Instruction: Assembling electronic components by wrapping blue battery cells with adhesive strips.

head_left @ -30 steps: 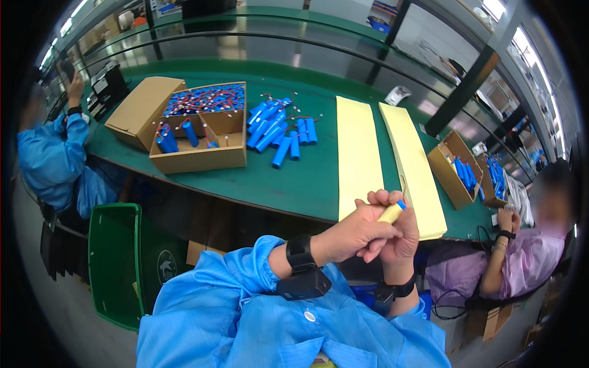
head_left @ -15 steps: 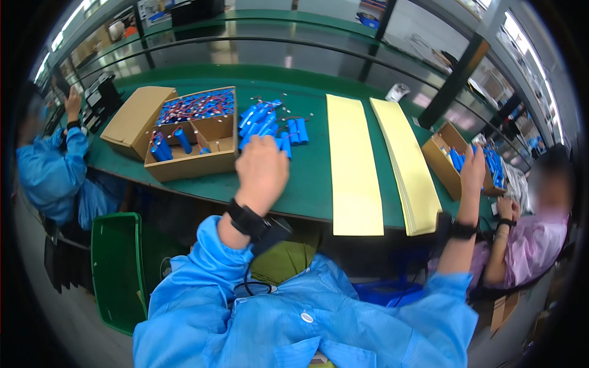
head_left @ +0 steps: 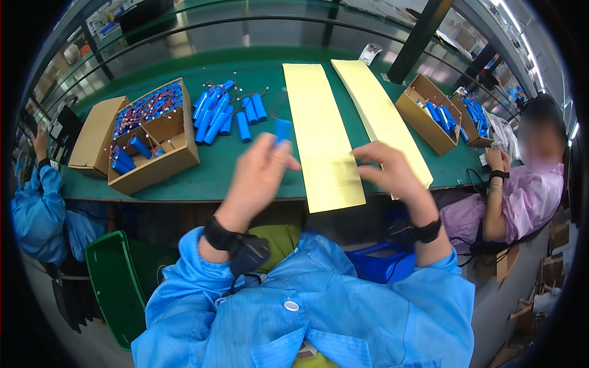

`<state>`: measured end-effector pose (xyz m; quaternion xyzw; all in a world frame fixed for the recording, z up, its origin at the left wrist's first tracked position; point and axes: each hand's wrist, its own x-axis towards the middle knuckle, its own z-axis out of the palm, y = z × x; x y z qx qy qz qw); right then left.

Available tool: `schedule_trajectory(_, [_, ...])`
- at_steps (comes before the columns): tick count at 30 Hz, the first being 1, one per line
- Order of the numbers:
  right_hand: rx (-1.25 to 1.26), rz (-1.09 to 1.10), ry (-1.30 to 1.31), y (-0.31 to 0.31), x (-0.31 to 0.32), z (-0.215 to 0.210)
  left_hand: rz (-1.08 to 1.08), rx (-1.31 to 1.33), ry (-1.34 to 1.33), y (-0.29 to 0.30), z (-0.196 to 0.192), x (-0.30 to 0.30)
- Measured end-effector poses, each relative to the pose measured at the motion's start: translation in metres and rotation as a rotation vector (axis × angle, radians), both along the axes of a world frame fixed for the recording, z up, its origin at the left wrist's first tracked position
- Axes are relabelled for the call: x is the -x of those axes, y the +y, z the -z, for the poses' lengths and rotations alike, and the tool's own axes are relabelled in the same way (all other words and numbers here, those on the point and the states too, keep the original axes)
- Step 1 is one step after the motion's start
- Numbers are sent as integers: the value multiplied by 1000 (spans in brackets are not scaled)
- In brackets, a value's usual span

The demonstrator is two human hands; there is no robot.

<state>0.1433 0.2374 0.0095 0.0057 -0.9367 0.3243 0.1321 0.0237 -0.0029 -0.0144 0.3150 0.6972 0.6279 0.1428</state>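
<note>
In the head view, the only one here, my left hand (head_left: 257, 168) has come away from the pile since half a second ago and now, at the centre of the frame, pinches a blue cylinder (head_left: 282, 130) upright between fingers and thumb. For the work, that means one piece is out of the pile and close to the left edge of the single yellow sheet (head_left: 313, 122). My right hand (head_left: 389, 168) has swung in from the right; its fingers and thumb are parted, with nothing between them, at the sheet's right edge, though the blur keeps me from telling whether they touch the paper. The stack of yellow sheets (head_left: 380, 110) lies just right of that sheet, partly behind my right hand, which hides its near left edge. On the green table (head_left: 208, 175), left of centre, lies the loose pile of blue cylinders (head_left: 215, 113), with the divided cardboard box (head_left: 159, 168) further left. Another box (head_left: 420, 129) stands at upper right, near a co-worker in pink (head_left: 521, 211) at the right edge.
</note>
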Motion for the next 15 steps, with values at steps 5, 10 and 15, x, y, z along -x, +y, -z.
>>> schedule_trajectory(5, [-85,135,-85,-32,10,23,124,9,-195,38,23,-30])
schedule_trajectory(10, [-140,174,-143,-30,14,23,88,-3,-206,43,22,-31])
schedule_trajectory(15, [-263,126,10,-29,11,34,38,30,-167,45,23,-31])
